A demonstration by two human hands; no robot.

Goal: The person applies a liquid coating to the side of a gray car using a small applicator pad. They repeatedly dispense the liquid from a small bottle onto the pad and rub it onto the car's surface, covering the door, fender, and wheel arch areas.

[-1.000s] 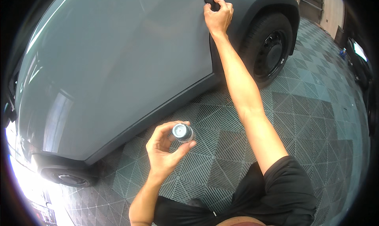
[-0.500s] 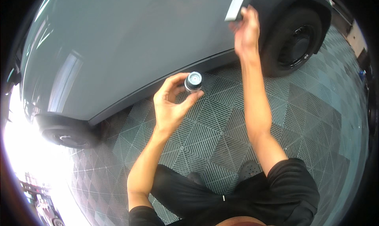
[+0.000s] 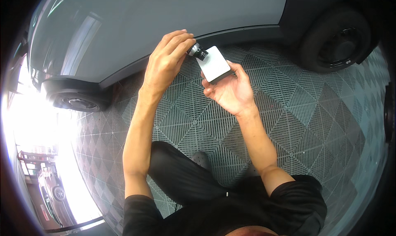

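1. The left hand [image 3: 167,58] pinches a small dark bottle [image 3: 197,51] in its curled fingertips, nozzle tipped down onto the white pad [image 3: 214,63]. The grip is at the fingertips only, so the bottle could slip and drop to the tiled floor [image 3: 313,124] below the pad.

2. The right hand [image 3: 229,89] cradles the pad from beneath, fingers half curled round its edges and thumb near its lower corner. The pad sits tilted on the fingers; too hard a squeeze of the bottle could send liquid running off the pad's low edge onto the palm or the floor.

3. Bottle and pad touch just in front of the grey car [image 3: 165,25], close to its dark sill. A jerk of either hand could flick drops onto the paint above the pad.

4. How much liquid has come out cannot be seen; an overloaded pad would likely streak, a dry one may drag.

5. The person crouches with knees under the pad, so spills could land on the dark clothes.

6. The wheel [image 3: 336,44] stands well right of the pad, clear of any spill.
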